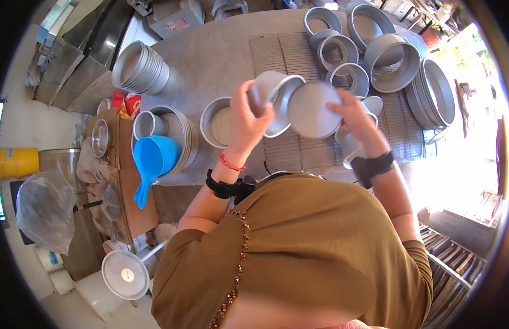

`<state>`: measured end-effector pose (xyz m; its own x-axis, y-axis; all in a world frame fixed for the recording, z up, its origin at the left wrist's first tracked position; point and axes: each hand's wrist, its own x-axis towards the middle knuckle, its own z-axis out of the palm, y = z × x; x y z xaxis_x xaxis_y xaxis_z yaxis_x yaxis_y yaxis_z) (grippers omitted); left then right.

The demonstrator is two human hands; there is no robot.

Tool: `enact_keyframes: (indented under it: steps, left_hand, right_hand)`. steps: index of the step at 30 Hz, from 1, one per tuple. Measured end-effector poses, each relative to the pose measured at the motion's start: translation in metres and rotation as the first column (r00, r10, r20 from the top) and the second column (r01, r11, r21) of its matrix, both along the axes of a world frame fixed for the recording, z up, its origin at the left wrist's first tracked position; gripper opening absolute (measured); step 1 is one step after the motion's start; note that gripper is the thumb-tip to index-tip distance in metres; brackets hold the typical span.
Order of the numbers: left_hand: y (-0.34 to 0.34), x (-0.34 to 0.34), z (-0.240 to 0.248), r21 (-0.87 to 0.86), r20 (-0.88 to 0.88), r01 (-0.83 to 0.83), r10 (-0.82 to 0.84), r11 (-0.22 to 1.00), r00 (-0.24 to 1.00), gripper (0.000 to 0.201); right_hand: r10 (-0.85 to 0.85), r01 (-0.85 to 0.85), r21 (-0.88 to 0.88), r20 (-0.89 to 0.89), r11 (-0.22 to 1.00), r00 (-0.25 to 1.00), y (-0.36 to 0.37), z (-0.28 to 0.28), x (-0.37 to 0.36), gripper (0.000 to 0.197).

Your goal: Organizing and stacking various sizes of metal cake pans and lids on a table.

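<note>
Brown shirt (309, 230) up close, left hand (250, 114) with its grip clasping a round metal tin (270, 82), right hand (355, 112) pinching a blurred metal disc (313, 112) just beside it, both over the tabletop (221, 60), blue dipper (157, 155) at left.

Super bright light coming in from the right, and that side's blown out to white past the wire rack (315, 151). Left side's dimmer but readable. The right hand (347, 112) and its round metal disc (316, 110) are motion-smeared, black wristband (373, 167) too. Brown shirt (320, 219) goes mushy near the bottom. Typical fisheye: black corners, purplish fringe, bowed edges.
</note>
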<state>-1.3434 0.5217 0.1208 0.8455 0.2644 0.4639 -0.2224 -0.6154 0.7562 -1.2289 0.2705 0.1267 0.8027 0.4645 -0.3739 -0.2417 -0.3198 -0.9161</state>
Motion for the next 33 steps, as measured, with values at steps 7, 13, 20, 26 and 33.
enact_keyframes:
  steps: [7,13,20,26,33]
  left_hand:
    - [0.012,-0.001,-0.047,-0.254,-0.203,-0.229,0.179,0.94,0.963,0.039]
    - [-0.001,0.007,-0.055,-0.263,-0.31,-0.26,0.174,0.929,0.935,0.043]
    - [-0.001,0.003,-0.063,-0.356,-0.358,-0.305,0.173,0.883,0.918,0.04]
    - [0.001,-0.003,-0.068,-0.45,-0.365,-0.341,0.178,0.825,0.914,0.04]
    - [-0.005,0.001,-0.067,-0.397,-0.348,-0.368,0.233,0.841,0.908,0.04]
  right_hand:
    - [0.026,-0.058,0.039,0.57,0.998,0.821,0.046,0.106,0.168,0.039]
    - [0.433,-0.025,-0.472,0.785,0.881,0.442,0.165,0.05,0.301,0.033]
    - [0.56,-0.051,-0.652,0.606,0.756,0.565,0.201,-0.074,0.341,0.037]
    - [0.593,-0.019,-0.685,0.615,0.728,0.52,0.205,-0.103,0.355,0.034]
    - [0.626,0.005,-0.742,0.57,0.671,0.533,0.202,-0.121,0.366,0.037]
